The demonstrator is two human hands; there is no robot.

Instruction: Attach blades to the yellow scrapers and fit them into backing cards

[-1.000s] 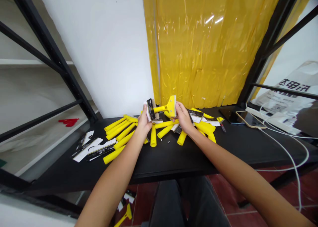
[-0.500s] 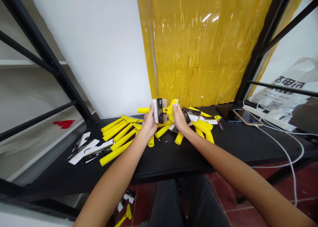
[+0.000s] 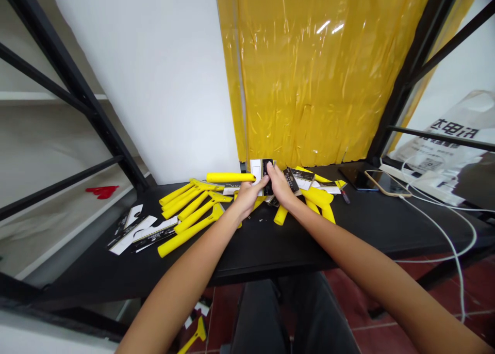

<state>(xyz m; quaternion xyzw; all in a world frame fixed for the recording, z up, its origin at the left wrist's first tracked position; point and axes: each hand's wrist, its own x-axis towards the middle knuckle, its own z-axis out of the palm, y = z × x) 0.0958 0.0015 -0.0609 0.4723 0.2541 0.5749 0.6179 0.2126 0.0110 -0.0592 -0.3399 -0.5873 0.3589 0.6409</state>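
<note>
Between my hands is a yellow scraper (image 3: pixel 228 177) with its handle pointing left. A black-and-white cardboard sleeve (image 3: pixel 257 169) now covers its head. My left hand (image 3: pixel 247 196) is closed on the sleeve's near left side, thumb across the card. My right hand (image 3: pixel 279 186) presses on the sleeve's right end with its fingers together. Several yellow scrapers (image 3: pixel 185 234) lie on the black shelf to the left of my hands. More yellow scrapers (image 3: pixel 317 195) lie in a heap with printed cards (image 3: pixel 301 177) just right of my right hand.
Loose card sleeves (image 3: pixel 133 235) lie on the shelf (image 3: pixel 270 251) at left. On the right are a phone (image 3: pixel 386 182), a dark tablet (image 3: pixel 353 176), white cables (image 3: pixel 444 235) and a plastic bag (image 3: pixel 448 137). Another scraper (image 3: pixel 197 336) is on the floor.
The sleeve has moved right along the scraper and over its head, which is now hidden. My hands have come closer together.
</note>
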